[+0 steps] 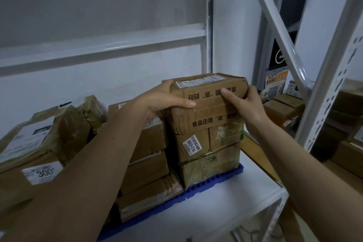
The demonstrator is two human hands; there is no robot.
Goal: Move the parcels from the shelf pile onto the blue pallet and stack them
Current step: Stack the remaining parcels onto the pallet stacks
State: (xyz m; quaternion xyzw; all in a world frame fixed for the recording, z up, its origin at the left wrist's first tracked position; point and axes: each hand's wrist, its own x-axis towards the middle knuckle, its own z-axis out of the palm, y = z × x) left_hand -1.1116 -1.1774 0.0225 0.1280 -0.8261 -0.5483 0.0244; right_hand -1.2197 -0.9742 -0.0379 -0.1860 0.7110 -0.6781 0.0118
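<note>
we are holding a brown parcel (208, 102) with both hands, one on each side, so it is not tipping. our left hand (165, 100) is gripping its left end, thumb lying across the front. our right hand (247, 100) is gripping its right end, thumb pressing the front too. the parcel is sitting on top of the tall stack (210, 149) at the right end of the blue pallet (214, 182). we think we are lining it up square, so more boxes are fitting on top later.

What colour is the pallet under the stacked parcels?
Blue; the pallet edge shows in the head view.
</note>
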